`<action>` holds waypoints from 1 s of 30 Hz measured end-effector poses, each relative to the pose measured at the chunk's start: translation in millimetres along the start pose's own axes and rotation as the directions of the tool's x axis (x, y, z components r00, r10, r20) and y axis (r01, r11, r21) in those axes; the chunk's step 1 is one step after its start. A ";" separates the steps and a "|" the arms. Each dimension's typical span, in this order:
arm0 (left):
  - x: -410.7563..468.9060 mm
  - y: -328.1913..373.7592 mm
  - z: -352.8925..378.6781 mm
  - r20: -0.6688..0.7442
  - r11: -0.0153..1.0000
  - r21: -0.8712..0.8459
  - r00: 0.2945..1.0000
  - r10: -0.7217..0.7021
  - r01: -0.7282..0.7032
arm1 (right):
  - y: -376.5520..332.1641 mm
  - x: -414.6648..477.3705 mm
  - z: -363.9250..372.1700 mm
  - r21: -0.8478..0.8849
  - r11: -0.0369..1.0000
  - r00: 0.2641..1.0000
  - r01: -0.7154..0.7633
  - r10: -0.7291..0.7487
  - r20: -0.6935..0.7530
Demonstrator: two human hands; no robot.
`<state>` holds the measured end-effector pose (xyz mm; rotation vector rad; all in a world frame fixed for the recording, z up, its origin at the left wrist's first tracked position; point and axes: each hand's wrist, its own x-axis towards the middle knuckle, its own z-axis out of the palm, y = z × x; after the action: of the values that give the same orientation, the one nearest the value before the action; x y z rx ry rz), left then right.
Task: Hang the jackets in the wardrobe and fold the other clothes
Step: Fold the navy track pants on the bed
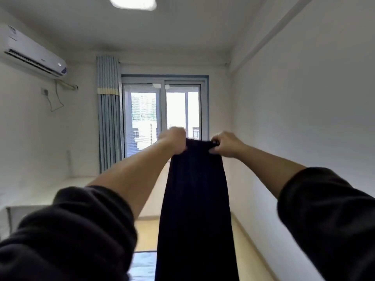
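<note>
Floor lies open toward the sliding glass door at 12 o'clock, with a bare wall running along 3 o'clock and an air conditioner high at 10 o'clock. A long dark garment hangs straight down toward 6 o'clock from its top edge, which the left hand and right hand each grip with curled fingers, one at either corner.

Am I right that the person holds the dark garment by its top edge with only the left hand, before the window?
No: the head view shows both the left hand and the right hand gripping the dark garment by its top edge, before the window.
</note>
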<state>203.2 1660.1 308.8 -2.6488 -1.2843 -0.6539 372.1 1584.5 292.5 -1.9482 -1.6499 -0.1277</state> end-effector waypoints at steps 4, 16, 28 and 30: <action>49.1 -15.3 -34.9 -0.300 0.998 -0.069 0.954 -0.014 -0.008 | -19.9 49.1 -30.4 -0.001 0.997 0.952 0.080 -0.077 -0.296; -29.4 -53.9 92.4 -0.240 0.986 -0.141 0.969 0.055 -0.091 | 22.8 -19.7 79.7 0.050 0.997 0.989 0.055 -0.048 -0.139; -356.3 -21.6 350.0 0.300 0.976 -0.212 0.954 0.026 0.040 | 106.8 -355.0 308.4 -0.027 0.981 0.897 -0.194 0.189 0.399; -422.6 -10.8 371.3 0.389 0.978 -0.199 0.921 0.023 0.060 | 108.8 -419.8 330.7 -0.047 0.977 0.862 -0.209 0.207 0.462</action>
<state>85.5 1472.8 -208.5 -3.0576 -1.4014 -0.2765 281.1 1368.7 -200.0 -2.2616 -1.6977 0.4655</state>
